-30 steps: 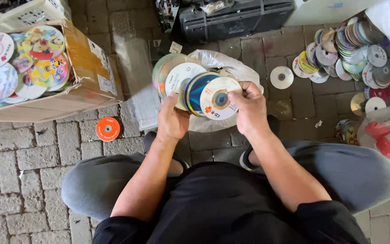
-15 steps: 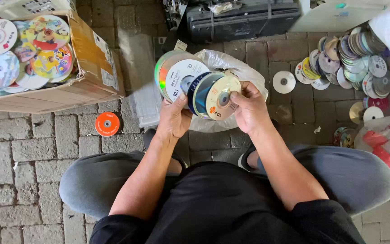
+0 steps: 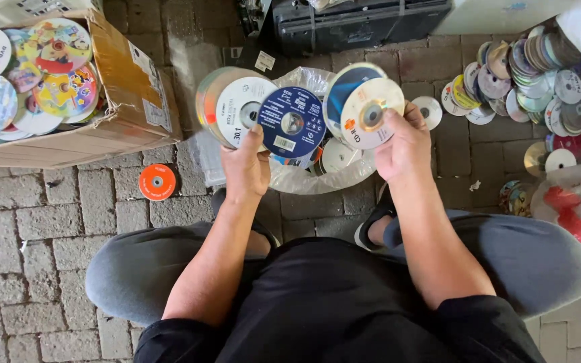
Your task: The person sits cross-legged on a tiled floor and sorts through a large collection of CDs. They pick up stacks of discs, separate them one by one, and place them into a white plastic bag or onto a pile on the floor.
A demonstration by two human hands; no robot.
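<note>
The single fanned stack of shiny round discs held a moment ago has split in two. The left hand (image 3: 245, 165) now keeps a grip on a fan of discs (image 3: 263, 114), white and dark blue faces showing, at upper centre of the frame. The right hand (image 3: 403, 144) has drawn off a pale cream disc with a blue one behind (image 3: 364, 107), pinched at the rim, just right of the fan. Below them lies a clear plastic bag (image 3: 317, 175) on the brick floor (image 3: 68, 215). A cardboard box of colourful discs (image 3: 129, 101) sits upper left; a loose heap of discs (image 3: 526, 81) upper right.
</note>
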